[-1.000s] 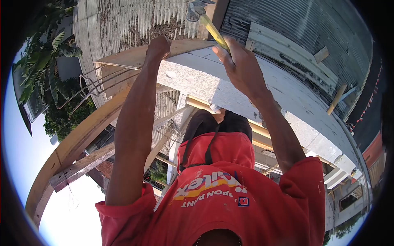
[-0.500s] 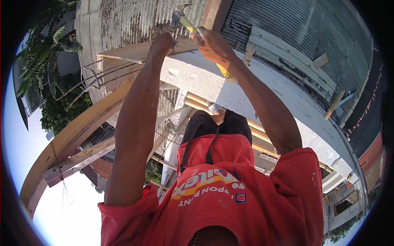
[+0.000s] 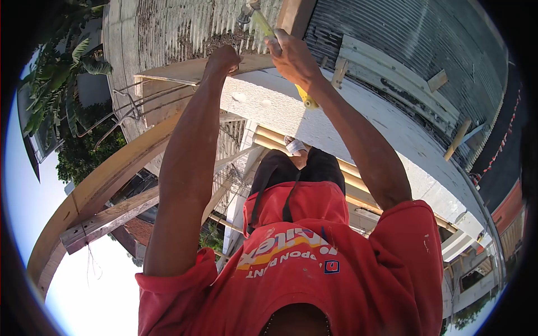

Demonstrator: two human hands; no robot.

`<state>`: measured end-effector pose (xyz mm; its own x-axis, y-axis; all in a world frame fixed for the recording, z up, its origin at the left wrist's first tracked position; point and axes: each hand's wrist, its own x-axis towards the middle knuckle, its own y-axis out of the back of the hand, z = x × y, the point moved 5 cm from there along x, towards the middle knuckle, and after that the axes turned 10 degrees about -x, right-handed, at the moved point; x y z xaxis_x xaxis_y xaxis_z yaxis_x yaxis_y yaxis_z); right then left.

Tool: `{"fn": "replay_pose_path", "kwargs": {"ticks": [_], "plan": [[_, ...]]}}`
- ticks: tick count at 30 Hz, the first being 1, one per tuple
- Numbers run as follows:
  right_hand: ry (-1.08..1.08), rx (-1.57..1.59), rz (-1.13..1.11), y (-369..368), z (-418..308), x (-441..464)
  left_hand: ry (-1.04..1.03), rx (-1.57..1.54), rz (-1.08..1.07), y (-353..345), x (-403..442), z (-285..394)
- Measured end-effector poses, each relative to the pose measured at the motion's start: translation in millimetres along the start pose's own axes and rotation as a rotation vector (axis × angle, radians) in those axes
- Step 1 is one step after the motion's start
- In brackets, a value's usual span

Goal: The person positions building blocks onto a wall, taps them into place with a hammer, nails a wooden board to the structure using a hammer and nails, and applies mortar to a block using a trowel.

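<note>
My right hand (image 3: 292, 56) is wrapped round the yellow handle of a claw hammer (image 3: 260, 23). The hammer's metal head is up and to the left of that hand, and the handle's end shows below it. My left hand (image 3: 224, 59) is closed at the edge of a wooden board (image 3: 252, 63), near the corner of the white block wall (image 3: 269, 101). What its fingers hold is too small to make out. A gap separates the two hands.
Bent steel rods (image 3: 126, 109) stick out left of the board. A curved-looking wooden beam (image 3: 112, 168) runs down the left. Corrugated sheets (image 3: 403, 33) lie beyond the wall, with a wooden stub (image 3: 458, 139) at the right. Bamboo poles (image 3: 353, 182) are below.
My right hand and the hammer have moved left, closer to my left hand. Over the last half second the hammer head has risen slightly. My left hand has shifted little.
</note>
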<state>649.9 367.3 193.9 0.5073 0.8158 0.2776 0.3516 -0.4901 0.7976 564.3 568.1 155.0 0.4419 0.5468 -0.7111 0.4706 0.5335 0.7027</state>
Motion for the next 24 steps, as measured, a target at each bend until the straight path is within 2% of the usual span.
{"fn": "replay_pose_path", "kwargs": {"ticks": [2, 4, 6, 9, 10, 11, 12, 13, 15, 18, 21, 22, 24], "plan": [[-0.206, 0.226, -0.15, 2, 8, 6, 0.0, -0.007, 0.006, 5, 2, 5], [-0.415, 0.516, -0.514, -7, 10, 2, 0.028, -0.052, -0.031, 9, -6, 7], [-0.418, 0.531, -0.347, -10, 21, 6, 0.046, -0.023, 0.04, 15, -12, 11], [-0.294, 0.519, -0.27, -20, 45, 1, 0.007, 0.059, 0.083, 9, -42, 30], [-0.166, 0.45, -0.262, -42, 61, -13, -0.013, 0.095, 0.093, 9, -60, 37], [-0.297, 0.531, -0.327, -22, 52, -10, -0.101, 0.31, 0.021, 6, -85, 52], [-0.438, 0.611, -0.381, 0, 40, -6, -0.143, 0.486, 0.116, -10, -96, 56], [-0.582, 0.682, -0.422, 24, 28, -3, -0.127, 0.618, 0.315, -26, -110, 54], [-0.774, 0.879, -0.478, 34, 21, -9, -0.145, 0.65, 0.187, -9, -132, 54], [-0.772, 0.928, -0.49, 29, 16, -19, -0.251, 0.825, 0.094, 2, -156, 46], [-0.765, 0.925, -0.518, 25, 12, -17, -0.323, 1.146, 0.089, -10, -177, 33], [-0.774, 0.929, -0.53, 24, 12, -18, -0.204, 1.218, -0.023, -18, -179, 35], [-0.772, 0.916, -0.53, 28, 2, -18, -0.267, 1.244, 0.117, -29, -181, 27]]}}
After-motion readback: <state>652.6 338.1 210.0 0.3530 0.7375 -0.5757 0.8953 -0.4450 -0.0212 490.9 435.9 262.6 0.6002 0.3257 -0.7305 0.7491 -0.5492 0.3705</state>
